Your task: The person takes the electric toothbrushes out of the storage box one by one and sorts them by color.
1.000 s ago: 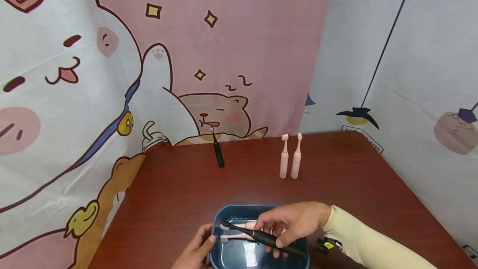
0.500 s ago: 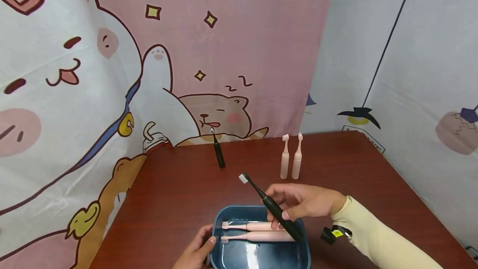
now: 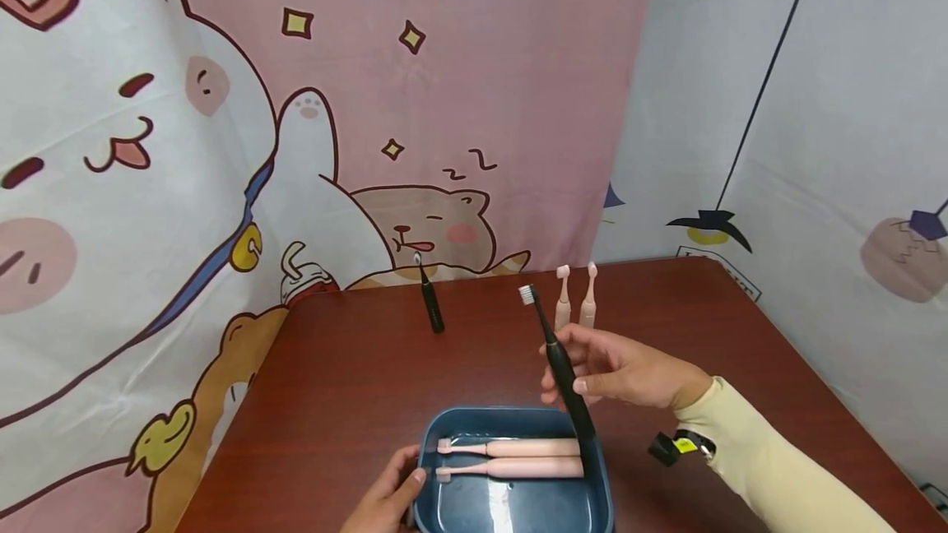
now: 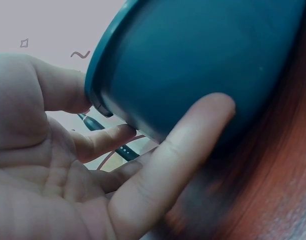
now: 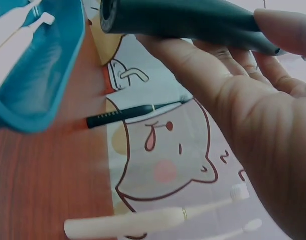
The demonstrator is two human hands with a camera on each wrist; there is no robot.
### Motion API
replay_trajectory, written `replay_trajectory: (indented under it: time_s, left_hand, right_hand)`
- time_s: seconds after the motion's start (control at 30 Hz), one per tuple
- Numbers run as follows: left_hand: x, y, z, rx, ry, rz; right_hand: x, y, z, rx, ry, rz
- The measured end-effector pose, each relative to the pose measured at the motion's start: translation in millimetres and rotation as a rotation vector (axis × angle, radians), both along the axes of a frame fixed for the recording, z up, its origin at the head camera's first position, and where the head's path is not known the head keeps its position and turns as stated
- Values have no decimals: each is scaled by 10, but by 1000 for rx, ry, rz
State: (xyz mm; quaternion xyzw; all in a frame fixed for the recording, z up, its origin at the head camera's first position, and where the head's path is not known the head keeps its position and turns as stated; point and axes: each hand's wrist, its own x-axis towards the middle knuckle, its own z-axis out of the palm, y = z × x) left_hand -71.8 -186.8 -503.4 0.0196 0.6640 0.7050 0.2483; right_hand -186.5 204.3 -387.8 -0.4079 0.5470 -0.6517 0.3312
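A black electric toothbrush (image 3: 560,368) is held in my right hand (image 3: 629,364), brush head up and tilted left. It hangs above the far right corner of a blue plastic bin (image 3: 511,414). Two pink electric toothbrushes (image 3: 536,467) lie side by side in the bin, heads to the left. My left hand (image 3: 387,493) grips the bin's left side, thumb at the rim; in the left wrist view several fingers touch the outer wall (image 4: 193,60). The right wrist view shows the base of the held toothbrush (image 5: 178,17) close up.
Another black electric toothbrush (image 3: 432,303) stands upright near the back of the brown table (image 3: 333,401). Two pink electric toothbrushes (image 3: 587,307) stand upright at the back right, partly hidden behind my right hand. A printed cloth (image 3: 504,64) hangs behind the table.
My right hand has lifted the black toothbrush out of the bin, up and away to the right, turning it more upright. The pink toothbrushes in the bin are now uncovered. My left hand stays put.
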Motion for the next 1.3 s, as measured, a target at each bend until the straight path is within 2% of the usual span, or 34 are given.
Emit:
replay_trajectory:
  time_s: [0.1,0.33,0.6,0.73,0.97,1.2,1.3]
  left_hand:
    - [3,-10,5,-15,-17,4]
    - [2,-16,-30,-10,10,-5]
    - [10,-13,-26,13,-26,6]
    - [11,-18,-19,13,-37,4]
    - [10,-32,-7,-7,-52,7]
    - [-1,-34,-30,-36,-39,9]
    - [-11,-37,-28,-48,-61,17]
  right_hand:
    - [-40,63,18,-9,7,-18]
    - [-130,206,60,-3,38,-68]
    - [-228,348,15,-45,29,-104]
    - [-269,403,-11,-67,21,-145]
    - [-308,495,-16,-40,38,-225]
    - [-341,559,-32,-33,31,-293]
    - [-356,552,-36,-40,28,-315]
